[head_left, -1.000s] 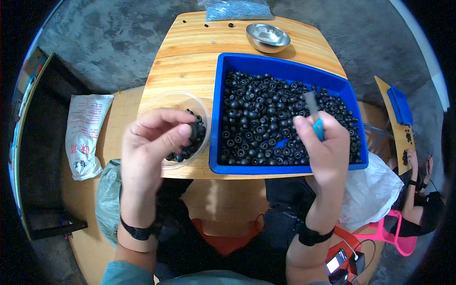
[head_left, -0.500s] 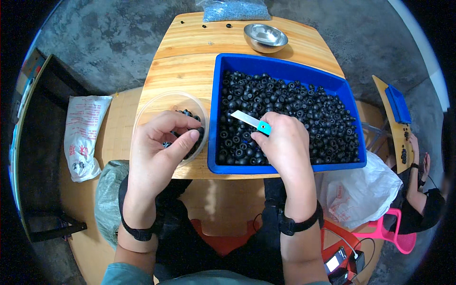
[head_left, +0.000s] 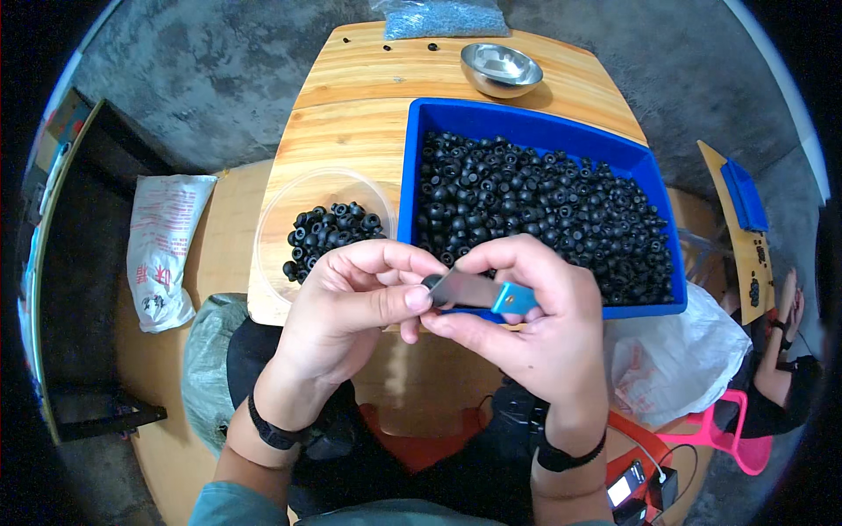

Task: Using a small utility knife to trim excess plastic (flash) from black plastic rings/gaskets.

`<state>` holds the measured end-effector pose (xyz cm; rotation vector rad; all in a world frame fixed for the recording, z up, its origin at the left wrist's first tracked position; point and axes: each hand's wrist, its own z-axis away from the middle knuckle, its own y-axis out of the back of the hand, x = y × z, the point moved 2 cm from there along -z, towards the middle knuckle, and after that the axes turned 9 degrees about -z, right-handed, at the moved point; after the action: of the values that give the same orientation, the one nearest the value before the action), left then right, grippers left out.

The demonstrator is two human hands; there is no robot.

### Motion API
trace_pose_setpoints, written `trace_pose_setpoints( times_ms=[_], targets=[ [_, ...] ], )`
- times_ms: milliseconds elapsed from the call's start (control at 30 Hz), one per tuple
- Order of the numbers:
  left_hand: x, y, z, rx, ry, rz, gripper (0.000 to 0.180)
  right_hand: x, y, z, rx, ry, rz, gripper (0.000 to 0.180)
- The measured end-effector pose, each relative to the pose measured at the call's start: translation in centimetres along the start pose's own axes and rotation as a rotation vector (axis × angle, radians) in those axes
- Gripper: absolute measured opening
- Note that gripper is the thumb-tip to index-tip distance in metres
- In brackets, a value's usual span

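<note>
Blade right up by the small black rubber cap, dead centre!
Left hand has that cap pinched tight; right hand is clamped on the teal-handled knife, blade toward nine o'clock, contact hard to call. Clear round tub of black pieces at ten o'clock, loaded blue bin at two.

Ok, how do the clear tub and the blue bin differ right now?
The clear tub is round and see-through; the blue bin is four-sided and opaque. The clear tub is smaller than the blue bin. The clear tub holds a modest pile of black parts, while the blue bin holds far more, spread across it. Both are open-topped and rest on the wooden table.
</note>
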<state>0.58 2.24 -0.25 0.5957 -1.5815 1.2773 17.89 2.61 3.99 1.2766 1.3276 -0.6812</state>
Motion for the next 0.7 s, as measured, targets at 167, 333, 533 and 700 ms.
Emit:
trace_pose_setpoints(
  times_ms=[167,333,533,700],
  targets=[
    [0.0,-0.9,0.2,-0.025,0.033,0.164,0.022,0.7,-0.1,0.5,0.021,0.082,-0.109,0.030],
    [0.1,-1.2,0.5,-0.013,0.014,0.140,0.025,-0.1,-0.1,0.5,-0.019,0.045,0.043,0.036],
    [0.2,-1.2,0.7,-0.026,0.022,0.170,0.025,0.1,-0.4,0.5,-0.068,0.091,0.062,0.037],
    [0.2,-1.2,0.8,-0.004,0.038,0.150,0.025,-0.2,-0.5,0.4,-0.066,0.108,0.122,0.040]
  ],
)
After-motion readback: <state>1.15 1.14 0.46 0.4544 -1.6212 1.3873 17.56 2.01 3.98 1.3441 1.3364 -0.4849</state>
